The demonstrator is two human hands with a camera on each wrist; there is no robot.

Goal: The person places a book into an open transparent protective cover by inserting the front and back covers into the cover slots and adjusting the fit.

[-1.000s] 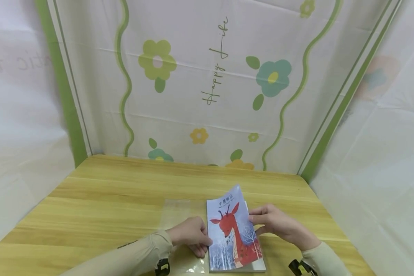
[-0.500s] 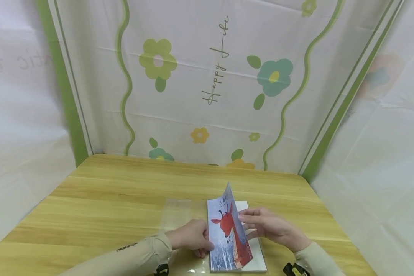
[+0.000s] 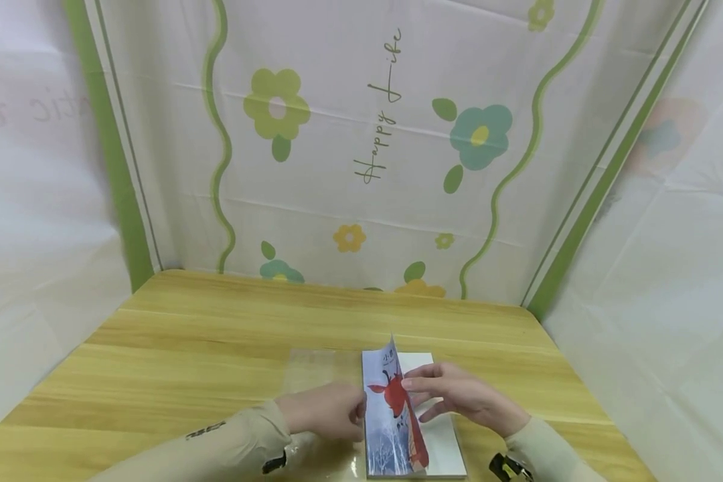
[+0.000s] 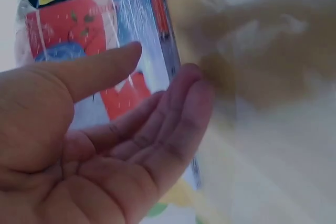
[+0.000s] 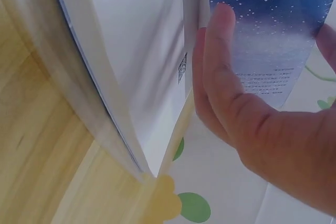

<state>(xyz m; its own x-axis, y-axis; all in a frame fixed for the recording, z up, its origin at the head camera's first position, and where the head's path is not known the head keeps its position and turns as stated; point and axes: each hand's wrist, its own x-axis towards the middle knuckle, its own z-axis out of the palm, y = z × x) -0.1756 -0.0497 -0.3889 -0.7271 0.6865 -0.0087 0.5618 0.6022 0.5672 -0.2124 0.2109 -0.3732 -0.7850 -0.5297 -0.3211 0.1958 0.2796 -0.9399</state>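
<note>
A thin picture book (image 3: 381, 428) with a red deer on its blue cover lies on the table, its cover raised and bent leftward over a white page (image 3: 442, 445). My right hand (image 3: 464, 398) pinches the cover's free edge, thumb on the front and fingers behind. In the right wrist view, those fingers (image 5: 223, 51) lie against the cover's printed inner side (image 5: 262, 45). Beside the spine is my left hand (image 3: 328, 410), its thumb and fingers apart and loosely bent in the left wrist view, with nothing between them. Clear plastic (image 3: 310, 371) lies left of the book, partly under the left forearm.
The wood-grain table (image 3: 187, 341) extends around the book. A flower-printed cloth (image 3: 361, 134) hangs behind its far edge, with white cloth sides at left and right. Each wrist carries a dark strap, seen on the right wrist (image 3: 509, 466).
My right hand has moved leftward, bending the cover further over and uncovering more of the white page. My left hand has come off the cover's left edge and shifted slightly left.
</note>
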